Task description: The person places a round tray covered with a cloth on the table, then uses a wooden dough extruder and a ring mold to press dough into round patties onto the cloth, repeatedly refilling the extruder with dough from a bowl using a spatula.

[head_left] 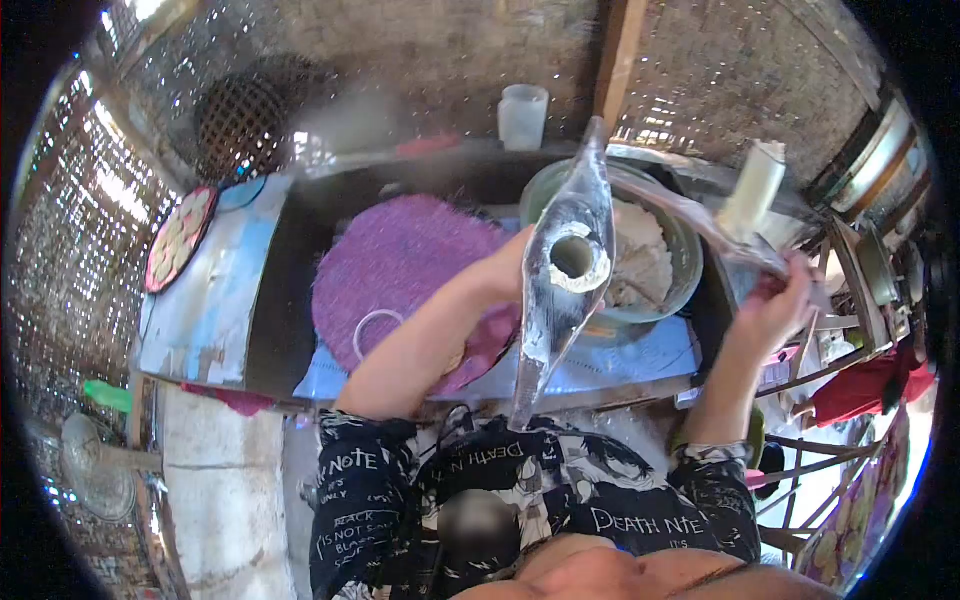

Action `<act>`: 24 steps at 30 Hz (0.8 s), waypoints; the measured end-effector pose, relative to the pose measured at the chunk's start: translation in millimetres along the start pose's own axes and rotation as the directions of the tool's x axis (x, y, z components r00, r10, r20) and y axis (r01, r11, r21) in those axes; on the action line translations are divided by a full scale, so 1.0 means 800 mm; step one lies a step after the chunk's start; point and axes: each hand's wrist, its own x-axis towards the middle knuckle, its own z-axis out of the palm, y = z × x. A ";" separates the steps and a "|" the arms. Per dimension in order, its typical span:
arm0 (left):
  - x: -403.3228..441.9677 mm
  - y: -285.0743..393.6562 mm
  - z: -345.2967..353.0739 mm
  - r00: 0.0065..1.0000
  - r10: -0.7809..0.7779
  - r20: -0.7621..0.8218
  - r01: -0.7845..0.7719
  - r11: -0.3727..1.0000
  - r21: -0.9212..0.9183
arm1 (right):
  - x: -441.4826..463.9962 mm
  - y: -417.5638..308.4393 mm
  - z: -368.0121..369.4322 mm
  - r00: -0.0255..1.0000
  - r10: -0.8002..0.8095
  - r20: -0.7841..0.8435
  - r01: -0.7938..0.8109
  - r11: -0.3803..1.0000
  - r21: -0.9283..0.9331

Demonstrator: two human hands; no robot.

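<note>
My left hand (pixel 508 268) is closed round the dark, two-handled body of a hand press (pixel 541 310), partly hidden behind it. The press body has a round hole in its middle, with pale dough smeared about the rim. In my right hand (pixel 780 312) is one end of a long bar, blurred, from which a pale dough-coated cylinder rises; it looks like the press plunger (pixel 757 190). Below and between the hands, a large tub (pixel 690 275) holds a mass of whitish dough (pixel 640 255). A purple round woven mat (pixel 400 250) lies beneath my left forearm.
A white ring (pixel 362 335) rests on the mat. At the back stands a translucent plastic container (pixel 523 117). On the left, a round tray (pixel 180 238) bears pale discs beside a bluish panel (pixel 215 290). Wooden racks (pixel 850 280) and a person's red clothing (pixel 870 388) are on the right.
</note>
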 end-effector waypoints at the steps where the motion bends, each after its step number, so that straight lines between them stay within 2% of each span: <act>1: 0.020 -0.011 0.009 1.000 0.014 -0.021 -0.017 0.986 -0.164 | 0.003 0.020 -0.019 0.989 0.010 0.145 0.009 0.992 -0.128; 2: 0.045 -0.030 0.006 0.978 0.207 -0.037 -0.211 0.967 -0.145 | 0.000 0.041 -0.024 0.985 0.105 0.137 -0.094 0.992 -0.084; 3: 0.061 -0.042 0.005 0.933 0.355 -0.059 -0.359 0.922 -0.147 | -0.016 0.048 -0.010 0.959 0.217 0.181 -0.244 0.959 0.144; 5: 0.082 -0.049 0.005 0.832 0.541 -0.126 -0.554 0.820 -0.142 | -0.021 0.069 -0.010 0.851 0.353 0.388 -0.439 0.884 0.159; 6: 0.084 -0.042 0.011 0.783 0.596 -0.179 -0.619 0.776 -0.125 | -0.017 0.079 -0.006 0.784 0.334 0.524 -0.491 0.849 0.194; 7: 0.081 -0.036 0.011 0.748 0.621 -0.233 -0.654 0.751 -0.097 | -0.010 0.099 -0.015 0.619 0.288 0.730 -0.511 0.854 0.096; 8: 0.082 -0.034 0.013 0.719 0.639 -0.273 -0.674 0.737 -0.052 | 0.002 0.116 -0.023 0.493 0.348 0.797 -0.486 0.871 -0.079; 9: 0.081 -0.032 0.012 0.704 0.631 -0.327 -0.666 0.746 0.002 | 0.018 0.155 -0.039 0.308 0.504 0.807 -0.230 0.863 -0.451; 10: 0.079 -0.031 0.010 0.687 0.620 -0.379 -0.652 0.756 0.055 | 0.029 0.202 -0.061 0.163 0.678 0.717 0.117 0.708 -0.696; 12: 0.062 -0.031 0.017 0.677 0.602 -0.423 -0.570 0.793 0.218 | 0.019 0.259 -0.099 0.104 0.826 0.554 0.483 0.445 -0.754; 14: 0.039 -0.028 0.026 0.690 0.576 -0.438 -0.450 0.815 0.365 | 0.016 0.248 -0.090 -0.067 0.896 0.440 0.651 0.373 -0.661; 15: 0.034 -0.028 0.027 0.696 0.579 -0.425 -0.451 0.813 0.369 | 0.023 0.268 -0.098 -0.131 0.900 0.416 0.742 0.367 -0.560; 17: 0.020 -0.021 0.025 0.698 0.598 -0.393 -0.490 0.800 0.347 | 0.047 0.322 -0.126 -0.251 0.903 0.348 0.874 0.366 -0.320; 19: -0.009 -0.006 0.026 0.663 0.608 -0.438 -0.441 0.789 0.428 | 0.084 0.322 -0.112 -0.263 0.916 0.302 0.847 0.370 -0.383; 21: -0.038 0.010 0.028 0.621 0.600 -0.505 -0.341 0.786 0.516 | 0.113 0.304 -0.091 -0.332 0.845 0.420 0.800 0.488 -0.349; 22: -0.045 0.018 0.031 0.594 0.592 -0.544 -0.295 0.790 0.537 | 0.125 0.321 -0.097 -0.341 0.799 0.495 0.812 0.516 -0.274; 23: -0.049 0.024 0.032 0.575 0.587 -0.570 -0.250 0.789 0.561 | 0.131 0.337 -0.103 -0.350 0.746 0.566 0.821 0.535 -0.199; 24: -0.046 0.026 0.035 0.556 0.591 -0.585 -0.210 0.781 0.588 | 0.129 0.340 -0.096 -0.317 0.766 0.560 0.867 0.473 -0.157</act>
